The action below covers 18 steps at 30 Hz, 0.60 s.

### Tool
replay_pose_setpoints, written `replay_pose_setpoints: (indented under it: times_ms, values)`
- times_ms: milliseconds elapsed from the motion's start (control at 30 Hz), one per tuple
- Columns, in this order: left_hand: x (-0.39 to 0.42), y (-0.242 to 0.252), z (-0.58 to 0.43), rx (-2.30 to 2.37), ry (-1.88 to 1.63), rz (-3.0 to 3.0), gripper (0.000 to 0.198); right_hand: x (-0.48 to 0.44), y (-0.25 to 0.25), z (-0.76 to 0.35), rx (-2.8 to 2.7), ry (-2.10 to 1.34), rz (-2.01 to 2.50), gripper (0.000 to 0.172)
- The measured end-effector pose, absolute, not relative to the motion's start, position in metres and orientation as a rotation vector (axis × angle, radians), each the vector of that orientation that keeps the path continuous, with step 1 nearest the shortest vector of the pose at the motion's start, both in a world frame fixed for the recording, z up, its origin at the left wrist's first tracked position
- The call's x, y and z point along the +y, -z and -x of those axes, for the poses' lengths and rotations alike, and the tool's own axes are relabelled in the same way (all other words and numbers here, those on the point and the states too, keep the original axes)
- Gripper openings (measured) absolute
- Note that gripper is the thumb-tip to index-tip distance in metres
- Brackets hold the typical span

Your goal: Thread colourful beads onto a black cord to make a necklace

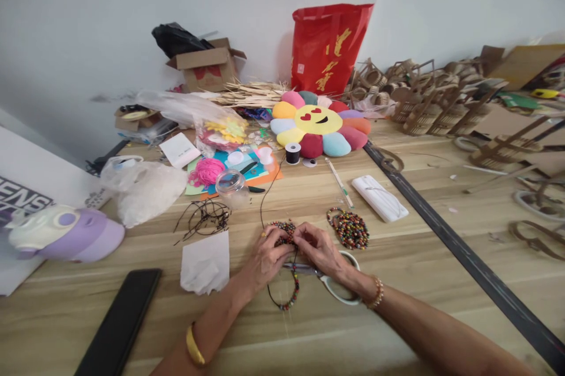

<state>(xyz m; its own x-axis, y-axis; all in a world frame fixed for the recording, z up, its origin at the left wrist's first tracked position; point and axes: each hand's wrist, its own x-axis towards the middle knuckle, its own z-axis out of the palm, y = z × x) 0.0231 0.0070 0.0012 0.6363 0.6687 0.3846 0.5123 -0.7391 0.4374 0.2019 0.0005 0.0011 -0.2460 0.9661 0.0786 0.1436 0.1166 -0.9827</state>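
Cord of beads (296, 288) curves across the scissors (325, 279) toward the wearer; beyond the scissors, left hand (265, 255) holds bunched beads (283, 225), right hand (320, 249) pinches narrowly, hold unclear

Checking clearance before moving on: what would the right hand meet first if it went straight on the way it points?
Most likely the beads just ahead of the right hand, then the left hand beside them. Depth is unclear, and it may already be touching the beads.

Left hand (266, 256) close beside right hand (319, 249)
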Motion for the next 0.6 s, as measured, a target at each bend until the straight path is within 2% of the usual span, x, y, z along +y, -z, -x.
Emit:
replay_pose_setpoints:
  times_ms: [233, 600]
  values:
    - [0.0068, -0.0046, -0.0258, 0.994, -0.704, -2.656, 0.021, 0.001, 0.0015, -0.2022, -1.563, -1.218, 1.112, 0.03]
    - [0.0108, 0.0041, -0.0205, 1.04, -0.84, -2.546, 0.018, 0.0012, 0.0046, -0.2028, -1.551, -1.234, 1.133, 0.027]
